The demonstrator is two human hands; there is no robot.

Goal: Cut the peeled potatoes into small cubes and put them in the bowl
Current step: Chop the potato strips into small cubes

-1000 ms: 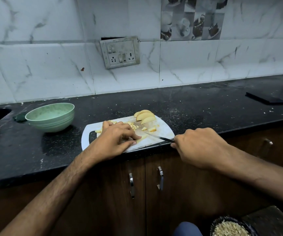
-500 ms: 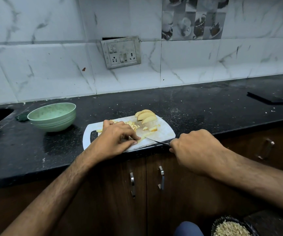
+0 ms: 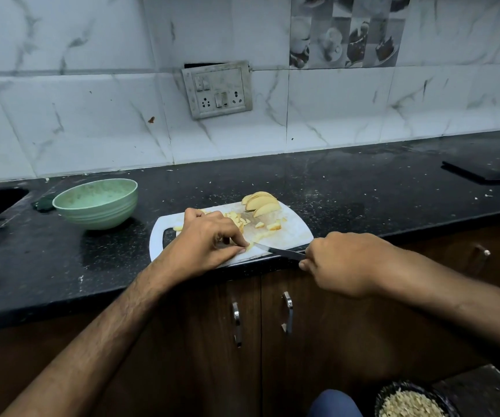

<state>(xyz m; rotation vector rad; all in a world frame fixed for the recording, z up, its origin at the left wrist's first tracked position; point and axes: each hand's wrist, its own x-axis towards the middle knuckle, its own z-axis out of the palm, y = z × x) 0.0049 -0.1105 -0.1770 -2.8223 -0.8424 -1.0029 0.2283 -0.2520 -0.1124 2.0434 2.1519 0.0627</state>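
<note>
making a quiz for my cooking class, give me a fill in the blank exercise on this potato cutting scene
1. The right hand holds a ____ whose blade lies over the board.
2. The bowl on the counter is pale ____.
3. The uncut potato wedges are piled at the board's ____ edge.
4. The left hand holds down a potato piece on the ____.

Missing words: knife; green; far; board
</note>
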